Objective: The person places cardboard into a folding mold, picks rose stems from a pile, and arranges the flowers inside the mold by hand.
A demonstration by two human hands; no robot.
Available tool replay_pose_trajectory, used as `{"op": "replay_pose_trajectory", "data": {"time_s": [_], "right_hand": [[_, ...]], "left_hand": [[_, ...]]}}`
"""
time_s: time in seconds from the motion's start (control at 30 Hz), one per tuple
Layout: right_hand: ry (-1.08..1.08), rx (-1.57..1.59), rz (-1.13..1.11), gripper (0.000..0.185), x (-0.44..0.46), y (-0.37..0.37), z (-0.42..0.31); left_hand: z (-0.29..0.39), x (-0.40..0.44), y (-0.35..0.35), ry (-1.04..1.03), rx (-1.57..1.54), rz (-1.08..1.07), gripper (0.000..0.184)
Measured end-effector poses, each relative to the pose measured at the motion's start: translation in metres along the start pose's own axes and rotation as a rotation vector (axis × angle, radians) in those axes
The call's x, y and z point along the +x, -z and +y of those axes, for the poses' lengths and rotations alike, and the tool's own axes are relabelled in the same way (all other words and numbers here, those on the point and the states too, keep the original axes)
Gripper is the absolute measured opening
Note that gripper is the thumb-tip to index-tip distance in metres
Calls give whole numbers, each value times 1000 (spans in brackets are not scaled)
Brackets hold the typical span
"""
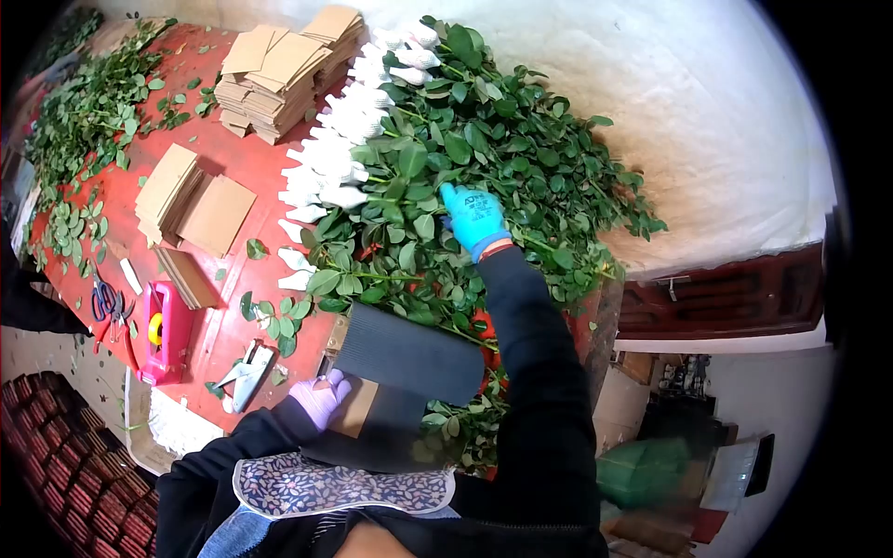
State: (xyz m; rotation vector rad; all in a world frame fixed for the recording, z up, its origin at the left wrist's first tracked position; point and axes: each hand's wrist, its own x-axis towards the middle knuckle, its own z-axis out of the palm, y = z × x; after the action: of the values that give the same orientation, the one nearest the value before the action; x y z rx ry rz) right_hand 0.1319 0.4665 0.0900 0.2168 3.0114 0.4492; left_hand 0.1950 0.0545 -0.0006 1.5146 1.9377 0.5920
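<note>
Red desk [223, 321] is bordering the leaves [549, 158]; my right hand [477, 221] is lying palm-down over them, left hand [318, 401] touching cardboard [361, 409]; grips unclear.

Flower workshop, red worktable [237, 321], heaped leafy stems [493, 130], stacked cardboard [279, 79], stapler [246, 377]

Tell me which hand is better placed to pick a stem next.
Probably the right hand: it is at the leafy stems, whereas the left hand is down at the cardboard piece.
</note>
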Motion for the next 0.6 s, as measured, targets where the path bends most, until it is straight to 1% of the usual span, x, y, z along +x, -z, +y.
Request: {"op": "replay_pose_trajectory", "data": {"time_s": [0.1,0.13,0.17,0.2,0.23,0.27,0.3,0.4,0.43,0.5,0.57,0.6], "right_hand": [[-12,-4,52,32,-3,18,13],[35,-19,158,32,-12,29,24],[63,-4,277,27,-24,51,32],[40,-26,360,24,-34,67,46],[-34,21,410,21,-50,105,48],[-129,98,455,21,-66,120,64],[-106,76,612,27,-83,146,66],[-344,125,726,50,-153,189,80],[-341,9,785,49,-172,209,75],[-456,164,798,45,-210,238,66],[-251,-12,683,31,-230,262,31],[-172,-11,520,22,-240,265,18]], "left_hand": [[-4,-1,-7,-18,-31,51,50],[-5,-1,-8,-15,-26,38,50],[-6,0,-9,-13,-25,26,51],[-4,-1,-6,-5,-18,8,53],[-2,-2,-3,-15,-7,37,53],[-1,-2,-4,-33,-20,98,48],[-1,-2,-4,-51,-29,157,44],[9,-1,13,-64,-29,145,40],[9,-1,12,-66,-31,141,40],[5,-1,6,-30,16,75,34],[-1,0,-7,-59,52,164,28],[0,1,-6,-58,73,164,26]]}}
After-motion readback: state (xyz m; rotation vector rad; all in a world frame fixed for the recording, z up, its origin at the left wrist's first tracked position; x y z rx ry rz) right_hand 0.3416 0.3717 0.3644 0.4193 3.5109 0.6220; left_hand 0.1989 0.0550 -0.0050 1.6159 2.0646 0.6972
